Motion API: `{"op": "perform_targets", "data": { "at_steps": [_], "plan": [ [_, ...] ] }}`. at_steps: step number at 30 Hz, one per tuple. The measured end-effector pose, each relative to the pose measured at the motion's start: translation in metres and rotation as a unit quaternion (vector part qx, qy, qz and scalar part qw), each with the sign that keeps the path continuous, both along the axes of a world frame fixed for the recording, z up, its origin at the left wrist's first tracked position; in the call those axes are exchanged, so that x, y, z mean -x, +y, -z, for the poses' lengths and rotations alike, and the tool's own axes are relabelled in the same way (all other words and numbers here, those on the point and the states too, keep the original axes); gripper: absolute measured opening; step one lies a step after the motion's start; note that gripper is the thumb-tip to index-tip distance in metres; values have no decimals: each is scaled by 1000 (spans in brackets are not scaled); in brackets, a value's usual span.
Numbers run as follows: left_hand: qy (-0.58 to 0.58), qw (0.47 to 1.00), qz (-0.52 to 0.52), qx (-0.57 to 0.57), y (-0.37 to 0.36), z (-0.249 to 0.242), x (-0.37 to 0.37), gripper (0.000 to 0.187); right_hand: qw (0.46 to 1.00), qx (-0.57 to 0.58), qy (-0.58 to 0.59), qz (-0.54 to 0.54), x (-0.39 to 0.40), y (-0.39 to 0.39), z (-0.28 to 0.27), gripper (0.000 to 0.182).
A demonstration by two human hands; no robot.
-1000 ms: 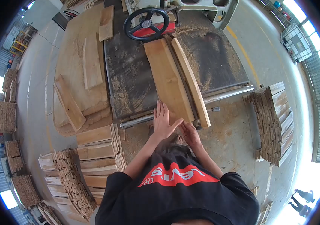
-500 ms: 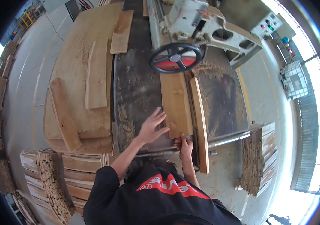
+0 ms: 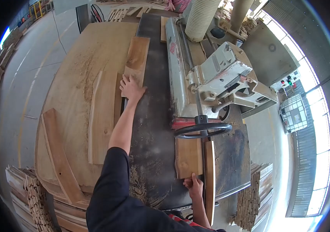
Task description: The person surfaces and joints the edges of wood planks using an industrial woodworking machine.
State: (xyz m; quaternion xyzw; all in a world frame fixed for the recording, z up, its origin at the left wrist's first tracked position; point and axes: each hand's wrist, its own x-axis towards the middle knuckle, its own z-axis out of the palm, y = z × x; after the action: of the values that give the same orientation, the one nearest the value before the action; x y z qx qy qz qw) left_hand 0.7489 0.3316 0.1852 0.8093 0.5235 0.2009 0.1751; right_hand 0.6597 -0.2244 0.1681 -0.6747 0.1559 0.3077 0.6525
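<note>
At the near end of a wooden board (image 3: 189, 156), my right hand (image 3: 196, 187) is closed, thumb on top and fingers curled at the edge. That board lies flat on the dark machine table, its far end hidden under the black handwheel (image 3: 202, 130). A straight wooden fence strip (image 3: 210, 174) runs along its right side. My left hand (image 3: 132, 88) is stretched far forward with fingers spread, lying over the near end of another plank (image 3: 138, 54). This plank straddles the seam between the plywood top and the dark table.
On the plywood top (image 3: 72, 58) lie a long pale plank (image 3: 102, 116) and a narrow angled plank (image 3: 60, 154). The saw's white frame (image 3: 223, 69) rises ahead. Stacked boards (image 3: 248, 197) stand right, another stack (image 3: 43, 201) left. A co-worker's pink sleeve (image 3: 180, 4) shows at the back.
My left hand has left the board by the handwheel and reached forward to the plank at left. The gripped board has moved further under the handwheel. The camera view has shifted.
</note>
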Motion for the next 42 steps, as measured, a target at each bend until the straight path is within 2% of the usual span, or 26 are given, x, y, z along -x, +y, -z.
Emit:
{"op": "perform_targets", "data": {
  "at_steps": [2,5,7,9,11,13,16,18,19,20,21,22,23,26,28,32,35,36,39,41,42],
  "plan": [
    [-51,998,-24,-11,-10,17,-9,103,1000,8,-13,-19,-12,16,-11,48],
    [-23,1000,-11,-10,-52,2,18,101,997,-13,-52,-59,-30,29,-1,49],
    [3,1000,11,-22,-83,7,58,100,981,3,-142,-130,-41,36,6,49],
    [0,998,35,-50,-124,12,93,99,974,28,-189,-122,-37,46,8,45],
    [-6,998,31,-55,-175,10,134,94,955,-20,-259,-141,-27,41,15,35],
    [-27,998,33,-52,-228,9,171,90,921,-19,-343,-183,-19,32,21,25],
    [-73,995,44,-58,-308,9,230,83,913,-74,-362,-175,-2,9,31,21],
    [-199,978,55,35,-356,9,268,81,921,-101,-340,-163,11,-5,33,22],
    [-256,962,53,84,-373,11,282,80,910,-68,-365,-187,13,-10,28,22],
    [-311,937,51,150,-393,14,298,76,897,-35,-385,-215,17,-19,15,22],
    [-396,876,40,273,-415,11,315,74,882,-4,-402,-247,24,-27,13,22],
    [-478,791,25,382,-433,2,326,72,879,-12,-407,-248,25,-30,19,23],
    [-552,683,7,478,-446,-2,335,69,875,-22,-414,-250,21,-28,25,24],
    [-559,578,52,593,-471,8,362,63,885,-55,-403,-226,20,-23,19,27],
    [-561,534,43,631,-497,4,378,64,901,-71,-360,-229,25,-27,19,29],
    [-586,523,34,618,-527,-15,382,68,917,-97,-289,-257,46,-54,23,31],
    [-609,493,32,621,-544,-9,391,80,903,-49,-313,-291,80,-94,27,32],
    [-626,459,22,630,-553,-10,393,83,909,-90,-302,-272,94,-104,28,31],
    [-656,330,36,678,-579,-13,400,93,871,-12,-360,-335,117,-141,13,31],
    [-665,264,52,696,-591,-24,401,96,865,-29,-363,-345,126,-158,16,33],
    [-666,291,75,683,-591,-12,404,101,863,-37,-364,-349,132,-165,16,34]
  ]
}}
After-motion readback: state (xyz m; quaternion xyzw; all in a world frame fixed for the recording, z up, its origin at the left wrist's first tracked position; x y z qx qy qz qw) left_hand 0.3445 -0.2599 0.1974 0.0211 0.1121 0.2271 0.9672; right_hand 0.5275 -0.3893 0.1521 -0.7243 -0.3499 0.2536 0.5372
